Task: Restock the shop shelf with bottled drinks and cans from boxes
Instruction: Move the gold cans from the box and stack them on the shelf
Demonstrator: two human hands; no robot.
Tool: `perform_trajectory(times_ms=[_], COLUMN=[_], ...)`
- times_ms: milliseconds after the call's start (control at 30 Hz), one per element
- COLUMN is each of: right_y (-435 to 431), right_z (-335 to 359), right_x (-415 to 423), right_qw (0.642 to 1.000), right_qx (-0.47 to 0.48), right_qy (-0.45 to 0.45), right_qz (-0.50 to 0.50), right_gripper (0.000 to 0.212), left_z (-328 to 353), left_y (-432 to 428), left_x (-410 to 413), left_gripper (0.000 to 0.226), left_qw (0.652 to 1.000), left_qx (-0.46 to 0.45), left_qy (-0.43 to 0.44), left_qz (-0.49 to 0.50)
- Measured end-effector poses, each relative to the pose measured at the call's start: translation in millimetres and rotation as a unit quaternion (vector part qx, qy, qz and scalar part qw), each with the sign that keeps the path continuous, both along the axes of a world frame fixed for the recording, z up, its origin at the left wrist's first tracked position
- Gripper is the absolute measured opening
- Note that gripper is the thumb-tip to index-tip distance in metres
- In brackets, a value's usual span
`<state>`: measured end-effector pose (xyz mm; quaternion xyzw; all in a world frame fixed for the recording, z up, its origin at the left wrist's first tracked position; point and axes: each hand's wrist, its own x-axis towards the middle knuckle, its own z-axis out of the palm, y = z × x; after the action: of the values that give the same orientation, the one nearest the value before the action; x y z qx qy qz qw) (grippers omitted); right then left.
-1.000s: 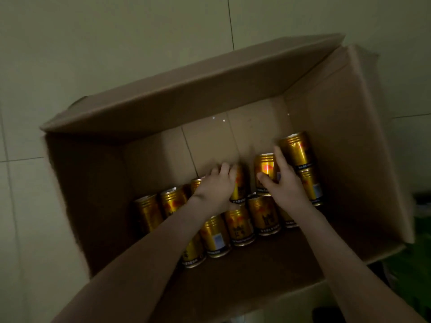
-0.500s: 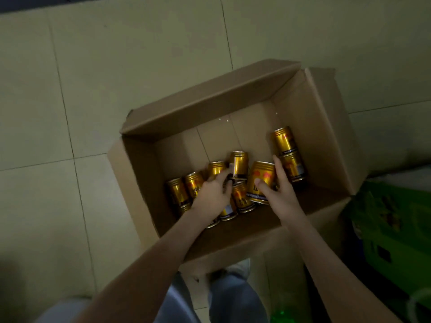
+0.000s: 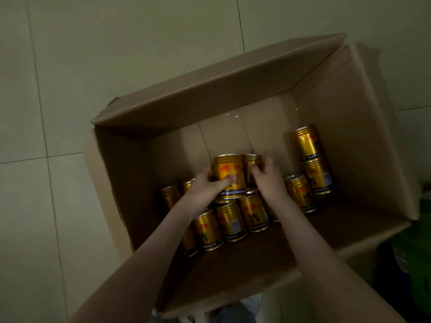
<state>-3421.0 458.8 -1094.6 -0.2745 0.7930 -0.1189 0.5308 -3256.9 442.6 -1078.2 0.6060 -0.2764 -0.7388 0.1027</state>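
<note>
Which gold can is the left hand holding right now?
The raised can showing its red emblem: the left hand grips it above the cans resting in the box.

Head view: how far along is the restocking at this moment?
Done: the cardboard box is open, with about half its floor bare. In hand: the left hand grips a gold can and the right hand grips a second can beside it. Left: roughly nine other cans sit in the box; no shelf is in view.
</note>
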Motion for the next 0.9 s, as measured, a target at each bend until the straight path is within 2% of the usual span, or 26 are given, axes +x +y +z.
perform_trajectory(times_ms=[33,133,200,300,400,533,633,700,800,900], right_y=[-3.1,-6.6,-7.6,-3.4,2.3,5.8,14.1,28.5,57.3,95.6], right_z=[-11.5,-37.1,-34.9,6.8,94.0,259.2,388.3,464.9,566.9,653.3], right_x=[4.3,20.5,29.5,39.3,46.7,50.8,48.7,44.1,41.2,47.4], right_qw=[0.997,0.982,0.946,0.907,0.893,0.953,0.983,0.983,0.969,0.941], right_qx=[0.006,0.010,0.009,-0.081,-0.153,-0.170,-0.158,-0.146,-0.154,-0.199], right_qy=[0.058,0.111,0.188,0.271,0.286,0.192,0.096,0.049,-0.040,-0.079], right_qz=[0.051,0.154,0.262,0.314,0.311,0.163,-0.014,-0.098,-0.188,-0.262], right_gripper=[0.071,0.084,0.087,0.083,0.085,0.096,0.107,0.097,0.068,0.062], left_z=[-7.4,-17.1,-11.3,26.8,95.0,223.4,340.0,416.0,520.2,606.5], left_y=[-3.1,-8.6,-9.0,-9.5,-10.8,-21.1,-35.8,-41.0,-39.1,-22.3], left_x=[3.5,14.9,22.1,32.4,44.5,58.2,59.9,56.9,48.2,36.9], left_gripper=[0.061,0.046,0.043,0.051,0.055,0.044,0.054,0.061,0.055,0.048], left_qw=[1.000,0.996,0.995,0.995,0.995,0.997,0.999,0.996,0.981,0.955], left_qx=[-0.012,-0.024,-0.032,-0.033,-0.027,-0.028,-0.039,-0.048,-0.056,-0.053], left_qy=[-0.021,-0.074,-0.084,-0.079,-0.071,-0.040,0.020,0.062,0.137,0.203], left_qz=[0.014,0.037,0.042,0.043,0.068,0.056,0.002,-0.049,-0.127,-0.208])
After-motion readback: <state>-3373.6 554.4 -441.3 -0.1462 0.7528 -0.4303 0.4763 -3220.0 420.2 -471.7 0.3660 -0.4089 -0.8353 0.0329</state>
